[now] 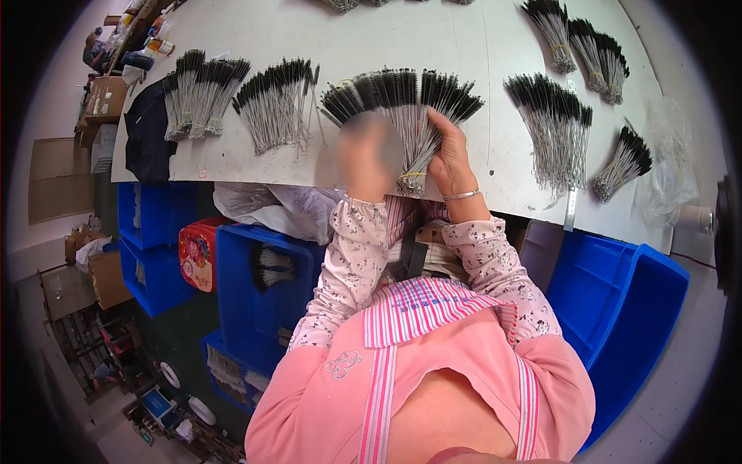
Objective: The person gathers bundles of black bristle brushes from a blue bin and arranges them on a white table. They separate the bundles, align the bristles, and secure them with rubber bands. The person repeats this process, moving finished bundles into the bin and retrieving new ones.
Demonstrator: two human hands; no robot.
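In front of me at the table's near edge, bundles of thin wire brushes [411, 127] fan out, with black bristles at the far end and bare twisted wire stems toward me. A yellow rubber band ties the lower stems of the middle bundle. My right hand [454, 158] is closed along the right side of these brushes, its thumb against the stems. On their left is my left hand [365, 161], close against the wires; a blurred patch covers its fingers, so its grip is hidden. Left of it lies a loose row of similar brushes [274, 112].
More brush bundles lie at the table's left [202, 97] and right [553, 127]. A small tied bundle [622, 166] sits near a metal ruler [570, 209] and clear plastic bags [668, 147]. Blue crates [634, 309] stand below on both sides. Dark cloth [147, 131] hangs over the left edge.
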